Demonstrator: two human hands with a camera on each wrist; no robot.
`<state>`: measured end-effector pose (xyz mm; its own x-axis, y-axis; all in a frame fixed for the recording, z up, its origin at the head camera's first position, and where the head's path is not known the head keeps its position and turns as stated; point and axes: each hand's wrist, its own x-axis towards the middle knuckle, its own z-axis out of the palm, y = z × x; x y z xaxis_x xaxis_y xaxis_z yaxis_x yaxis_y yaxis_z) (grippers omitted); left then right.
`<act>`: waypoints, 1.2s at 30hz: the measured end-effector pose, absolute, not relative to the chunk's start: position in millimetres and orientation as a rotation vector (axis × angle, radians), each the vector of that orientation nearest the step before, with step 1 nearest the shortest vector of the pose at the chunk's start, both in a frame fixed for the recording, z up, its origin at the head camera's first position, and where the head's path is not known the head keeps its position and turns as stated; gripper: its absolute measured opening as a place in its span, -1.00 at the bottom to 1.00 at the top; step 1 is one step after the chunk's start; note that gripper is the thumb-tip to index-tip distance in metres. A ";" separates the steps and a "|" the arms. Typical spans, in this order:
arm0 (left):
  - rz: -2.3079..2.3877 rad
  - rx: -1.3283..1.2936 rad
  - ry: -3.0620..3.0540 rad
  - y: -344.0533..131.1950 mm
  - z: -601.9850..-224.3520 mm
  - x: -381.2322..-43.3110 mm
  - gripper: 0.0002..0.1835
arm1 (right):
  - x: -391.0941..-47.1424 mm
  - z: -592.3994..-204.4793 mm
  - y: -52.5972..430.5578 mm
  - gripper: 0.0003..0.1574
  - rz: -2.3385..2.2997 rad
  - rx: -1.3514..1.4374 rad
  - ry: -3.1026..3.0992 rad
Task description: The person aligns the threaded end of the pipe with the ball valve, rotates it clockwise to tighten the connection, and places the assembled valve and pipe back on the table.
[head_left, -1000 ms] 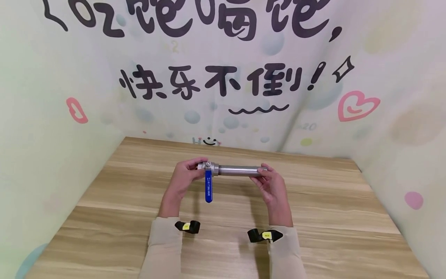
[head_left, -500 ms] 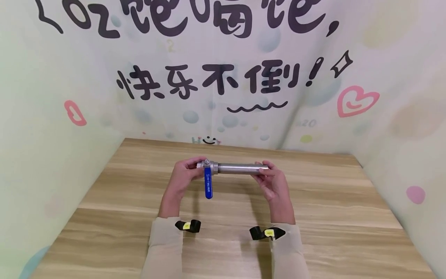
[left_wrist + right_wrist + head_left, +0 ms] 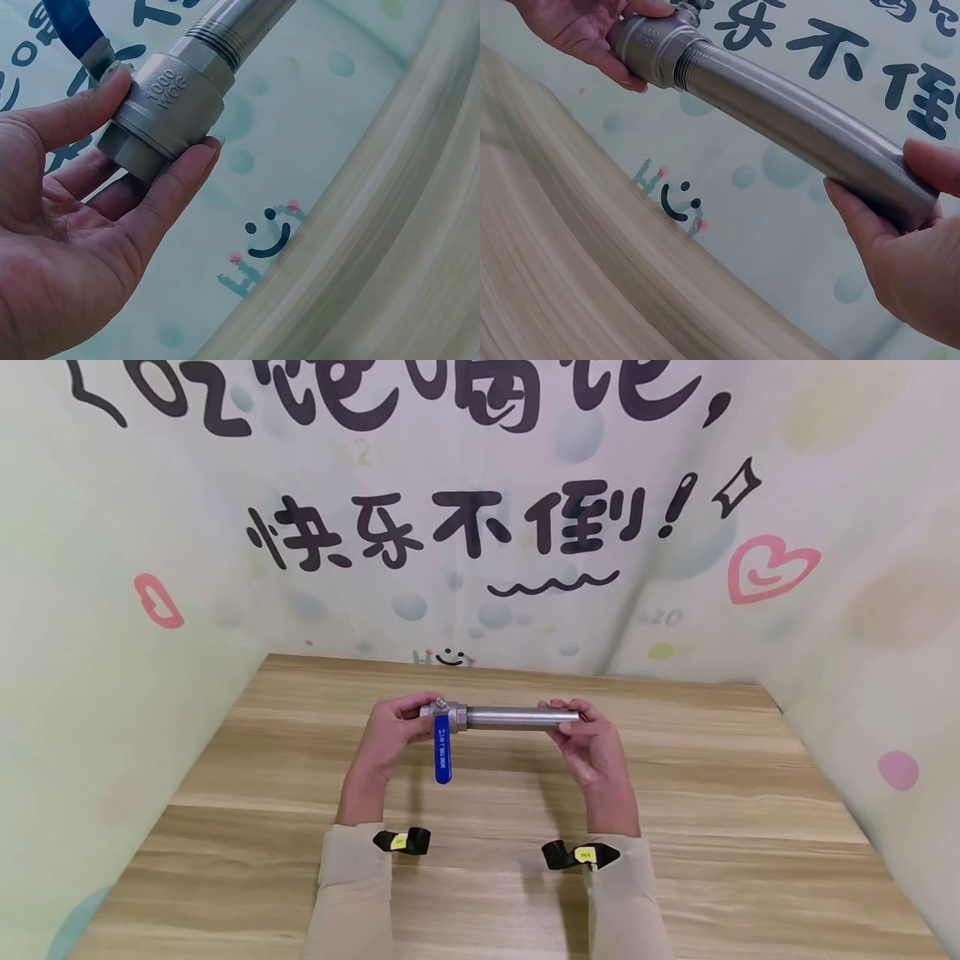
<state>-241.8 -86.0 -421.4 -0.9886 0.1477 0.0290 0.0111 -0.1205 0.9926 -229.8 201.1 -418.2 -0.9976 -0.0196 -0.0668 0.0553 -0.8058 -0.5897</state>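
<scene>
Spreads pale and printed across the far side and along left and right: the backdrop (image 3: pixel 480 468), with two rows of dark characters (image 3: pixel 468 525). Below, reaching from the far edge to the near: one wood-grain table (image 3: pixel 480 877). Extended from the near side, two beige sleeves, counted as one left sleeve (image 3: pixel 351 902) and one right sleeve (image 3: pixel 626 902).

Held up over the table's far half, lying left to right and nearly level: one steel pipe (image 3: pixel 517 717), straight, round, silver-gray, with a bright streak along its length. Joins one valve at the left through a band of screw threads (image 3: pixel 217 43).

At work here, two hands. Pinched between thumb and fingers of the left hand (image 3: pixel 386 732): the valve's left end. Grasped between thumb and fingers of the right hand (image 3: pixel 592 747): the pipe's right end.

Gleams dull silver in the left wrist view, with a thick rounded body and flat-sided ends: the ball valve (image 3: pixel 172 105). Fitted with one blue lever (image 3: pixel 442 750), long, flat, round-tipped, pale-lettered, pointing toward the near side.

Worn at the cuffs: two black wrist mounts, one on the left (image 3: pixel 420 841), one on the right (image 3: pixel 555 855), with two yellow labels, left (image 3: pixel 399 841) and right (image 3: pixel 586 855). Reads "1000 WOG" in raised lettering (image 3: pixel 166 88) on the valve body.
</scene>
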 end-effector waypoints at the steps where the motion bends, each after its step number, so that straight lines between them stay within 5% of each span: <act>1: 2.279 0.189 2.018 -86.3 -421.0 -241.6 -0.59 | -229.8 -418.2 201.4 -0.42 -2.944 0.062 0.970; 23: 2.261 0.247 2.040 -85.7 -418.9 -240.2 -0.59 | -226.9 -424.9 207.3 -0.34 -2.915 -0.339 1.012; 36: 2.309 0.295 2.065 -84.7 -419.1 -238.6 -0.62 | -228.2 -418.3 205.0 -0.65 -2.867 -0.105 1.219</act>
<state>-238.6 -84.7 -419.1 -0.9815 0.1482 0.1210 0.1038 -0.1190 0.9875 -228.2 205.0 -418.3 -0.9975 -0.0486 0.0522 -0.0039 -0.6937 -0.7203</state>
